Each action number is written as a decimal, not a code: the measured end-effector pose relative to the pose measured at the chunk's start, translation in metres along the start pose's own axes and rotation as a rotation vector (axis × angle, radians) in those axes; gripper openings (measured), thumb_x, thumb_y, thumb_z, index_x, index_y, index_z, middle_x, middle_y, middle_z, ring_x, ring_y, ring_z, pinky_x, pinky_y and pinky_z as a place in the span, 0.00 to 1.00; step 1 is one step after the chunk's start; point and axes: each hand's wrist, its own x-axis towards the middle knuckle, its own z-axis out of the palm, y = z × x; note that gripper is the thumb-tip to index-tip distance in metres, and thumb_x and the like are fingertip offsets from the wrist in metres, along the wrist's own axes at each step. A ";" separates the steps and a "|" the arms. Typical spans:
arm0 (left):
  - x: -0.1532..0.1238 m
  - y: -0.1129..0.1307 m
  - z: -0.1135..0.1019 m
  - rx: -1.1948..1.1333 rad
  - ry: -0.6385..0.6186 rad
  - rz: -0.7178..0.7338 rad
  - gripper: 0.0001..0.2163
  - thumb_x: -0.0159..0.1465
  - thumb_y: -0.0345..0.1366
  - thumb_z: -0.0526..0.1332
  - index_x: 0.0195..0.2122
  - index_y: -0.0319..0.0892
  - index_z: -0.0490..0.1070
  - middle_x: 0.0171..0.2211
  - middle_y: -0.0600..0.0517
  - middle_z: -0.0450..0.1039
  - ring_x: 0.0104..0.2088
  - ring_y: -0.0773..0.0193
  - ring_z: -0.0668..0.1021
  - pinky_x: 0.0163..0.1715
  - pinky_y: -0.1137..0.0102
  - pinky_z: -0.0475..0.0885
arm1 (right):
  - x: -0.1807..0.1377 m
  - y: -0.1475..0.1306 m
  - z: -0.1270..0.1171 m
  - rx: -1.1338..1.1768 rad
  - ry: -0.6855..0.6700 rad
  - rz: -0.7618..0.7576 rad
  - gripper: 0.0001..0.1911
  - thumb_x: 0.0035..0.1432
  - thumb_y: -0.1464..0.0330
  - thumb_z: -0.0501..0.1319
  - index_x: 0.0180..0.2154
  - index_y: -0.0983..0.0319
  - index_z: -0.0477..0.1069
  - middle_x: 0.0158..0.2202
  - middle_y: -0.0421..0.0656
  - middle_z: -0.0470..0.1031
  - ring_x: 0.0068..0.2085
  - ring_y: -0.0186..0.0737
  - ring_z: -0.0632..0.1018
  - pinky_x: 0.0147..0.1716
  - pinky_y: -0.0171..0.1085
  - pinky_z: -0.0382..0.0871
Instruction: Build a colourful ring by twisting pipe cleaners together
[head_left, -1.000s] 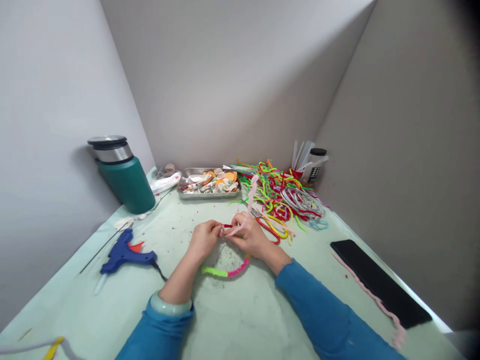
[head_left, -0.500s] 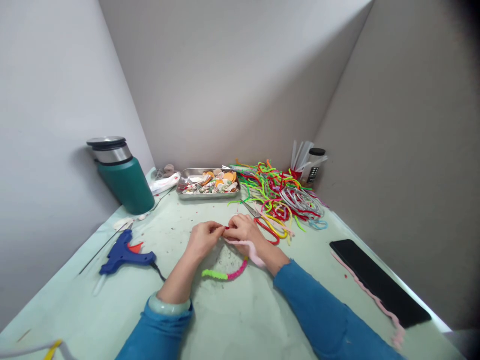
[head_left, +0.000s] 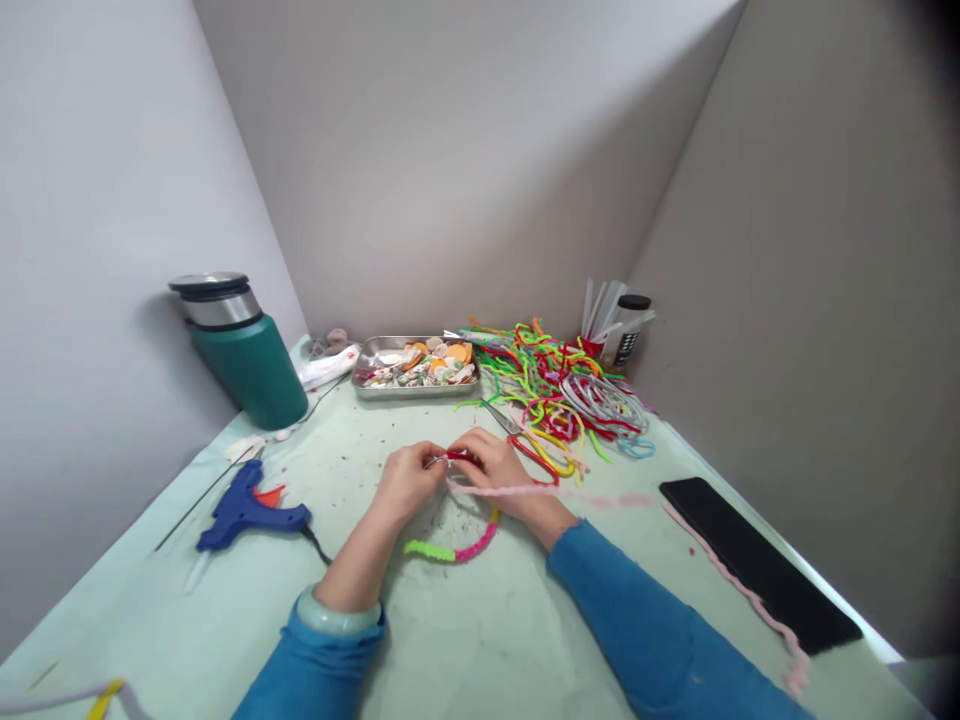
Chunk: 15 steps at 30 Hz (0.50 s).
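Observation:
In the middle of the table my left hand (head_left: 407, 486) and my right hand (head_left: 496, 474) meet, fingertips almost touching. Between them is a pipe cleaner (head_left: 460, 456), its visible stretch covered in red. The left fingers pinch its end, while the right fingers close round the red part. A loose pale pink pipe cleaner strand (head_left: 525, 490) leaves the fingertips and sweeps right across my right wrist, its far end blurred. Below the hands curves a fuzzy wound length with a bright green section (head_left: 429, 550), a magenta one and some yellow; its upper end disappears behind my right hand.
A blue glue gun (head_left: 251, 510) and a green bottle (head_left: 255, 370) stand at left. Behind the hands are a metal tray (head_left: 416, 393) of small discs, red-handled scissors (head_left: 536, 455) and a heap of pipe cleaners (head_left: 540, 370). A black slab (head_left: 750, 560) lies right.
The loose pink strand has swung out to the right, from hanging against my right wrist to stretching past it. More red shows between my fingertips, and the hands have barely shifted.

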 end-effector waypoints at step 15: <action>-0.001 0.002 0.000 0.002 0.018 0.004 0.09 0.54 0.37 0.59 0.31 0.42 0.76 0.31 0.51 0.77 0.30 0.64 0.75 0.32 0.73 0.65 | -0.001 -0.006 -0.001 -0.002 0.012 -0.005 0.05 0.58 0.72 0.55 0.36 0.61 0.69 0.35 0.44 0.70 0.37 0.39 0.71 0.37 0.37 0.64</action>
